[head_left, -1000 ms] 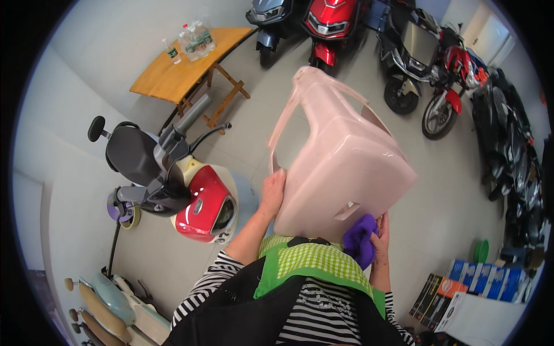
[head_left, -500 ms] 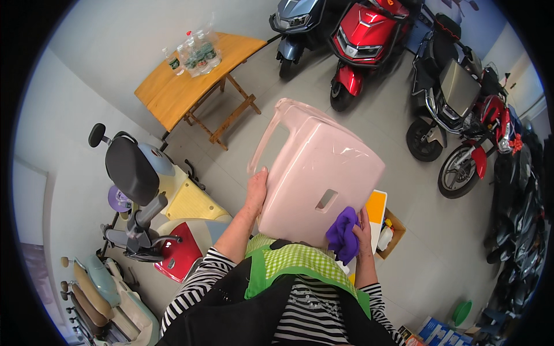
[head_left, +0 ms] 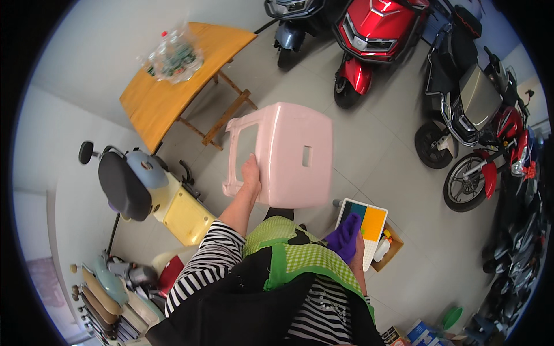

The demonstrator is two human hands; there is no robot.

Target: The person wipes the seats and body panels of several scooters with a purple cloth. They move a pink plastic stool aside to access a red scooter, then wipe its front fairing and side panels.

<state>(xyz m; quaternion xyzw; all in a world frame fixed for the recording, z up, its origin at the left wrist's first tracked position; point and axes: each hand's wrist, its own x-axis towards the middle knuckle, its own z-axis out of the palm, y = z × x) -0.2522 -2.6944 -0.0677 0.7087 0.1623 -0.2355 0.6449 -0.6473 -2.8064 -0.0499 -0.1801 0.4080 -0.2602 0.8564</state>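
Note:
A pink plastic stool (head_left: 287, 161) hangs in the air in front of me, tilted on its side, its seat with the small slot facing right. My left hand (head_left: 251, 176) grips it by the frame on its left side, next to the large opening between the legs. Low on the right, my right hand (head_left: 358, 258) clasps a crumpled purple cloth (head_left: 344, 239), apart from the stool. The cloth hides part of that hand's fingers.
Right of the cloth stands a small table with a blue, yellow and white top (head_left: 375, 220), beside a cardboard box (head_left: 395, 248). A wooden folding table (head_left: 222, 43) bears wrapped bottles (head_left: 176, 57). A yellow scooter (head_left: 187, 222) and a red scooter (head_left: 375, 29) stand around me.
The stool has turned more upright in the view and shifted left, with my left hand still on it. My right hand and the purple cloth have come away from it, downward.

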